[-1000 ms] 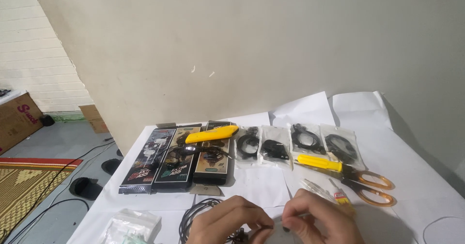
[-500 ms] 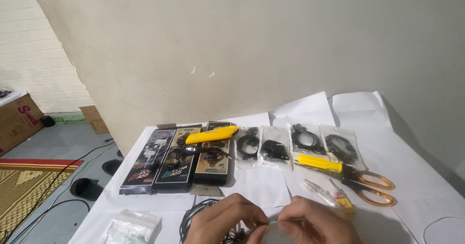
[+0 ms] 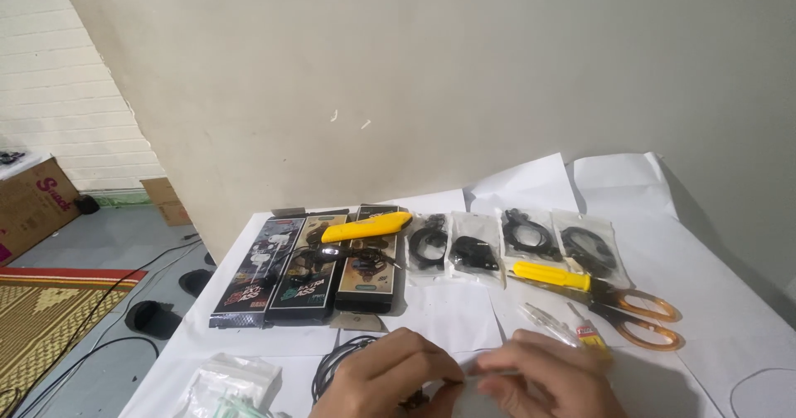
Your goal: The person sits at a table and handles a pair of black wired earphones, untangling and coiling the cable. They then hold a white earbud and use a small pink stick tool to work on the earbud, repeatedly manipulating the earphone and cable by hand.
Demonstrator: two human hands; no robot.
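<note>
Low down, left hand point(image 3: 390, 381) and right hand point(image 3: 543, 381) fingertip-to-fingertip.

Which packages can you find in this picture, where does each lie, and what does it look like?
Three boxes: side by side at the table's left, long, flat, dark with colourful print.
Four clear bags: in a row right of the boxes, small, each holding coiled black cable.
Clear bag: near left corner, crumpled, with white and green contents.
Cardboard box: on the floor far left, brown with red lettering.

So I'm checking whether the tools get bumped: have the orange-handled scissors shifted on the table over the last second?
No. The orange-handled scissors lie where they were, blades under the yellow screwdriver just below the bagged black cables.
</note>
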